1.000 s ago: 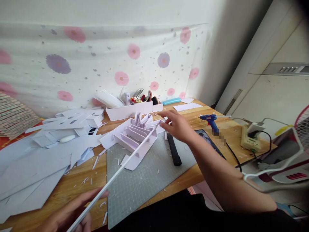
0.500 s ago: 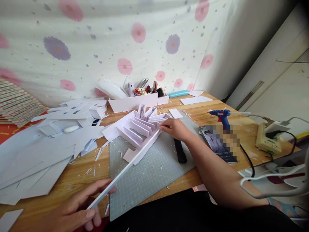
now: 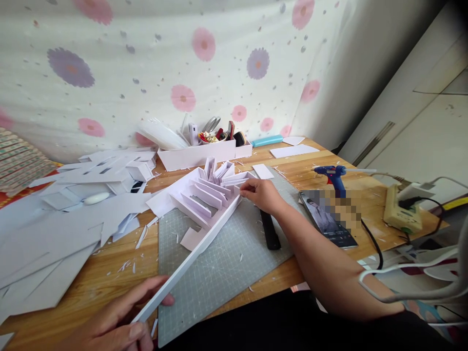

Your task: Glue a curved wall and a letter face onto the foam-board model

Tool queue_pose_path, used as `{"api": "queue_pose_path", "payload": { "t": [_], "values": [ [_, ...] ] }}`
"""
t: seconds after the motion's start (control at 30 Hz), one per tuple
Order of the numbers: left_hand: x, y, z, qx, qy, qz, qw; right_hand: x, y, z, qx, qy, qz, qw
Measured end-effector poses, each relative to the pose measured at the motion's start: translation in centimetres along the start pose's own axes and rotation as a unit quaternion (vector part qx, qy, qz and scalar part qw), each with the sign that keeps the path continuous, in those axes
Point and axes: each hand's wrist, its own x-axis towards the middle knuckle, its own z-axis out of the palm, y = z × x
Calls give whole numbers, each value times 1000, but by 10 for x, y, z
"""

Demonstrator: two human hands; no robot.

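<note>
A long narrow white board strip (image 3: 171, 279) runs from the near left up to a white foam-board model (image 3: 188, 212) with several upright partitions. My left hand (image 3: 117, 319) grips the strip's near end between thumb and fingers. At the far end my right hand (image 3: 261, 195) pinches the strip against the model's right corner; the fingertips are partly hidden. The strip lies along the model's right side, its near part sticking out past the model. Under the model is a grey cutting mat (image 3: 226, 273). A black-handled tool (image 3: 269, 231) rests on the mat beneath my right wrist.
White board sheets and cut pieces (image 3: 47, 243) are heaped at left. A white box of tools (image 3: 197, 155) stands at the back. On the right are a blue glue gun (image 3: 334, 176), a phone (image 3: 325, 219) and a power strip (image 3: 402, 209). Scraps litter the wooden table (image 3: 106, 287).
The view has shifted slightly, so most things sit further left. The strip now lies closer along the model's right side. Both hands keep their hold.
</note>
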Motion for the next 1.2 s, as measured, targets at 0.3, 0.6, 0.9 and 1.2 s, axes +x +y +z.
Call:
{"api": "queue_pose_path", "payload": {
  "t": [0.3, 0.6, 0.9, 1.2],
  "values": [
    [1, 36, 13, -30, -17, 5, 999, 5, 7, 7, 7, 31, 0, 999],
    [0, 44, 14, 9, -19, 2, 1000, 9, 15, 14, 22, 44, -14, 999],
    [8, 35, 4, 44, -47, 13, 998, 9, 14, 12, 26, 19, -14, 999],
    [10, 51, -14, 97, -73, 5, 993, 9, 19, 13, 68, 3, 1, 998]
  ]
}}
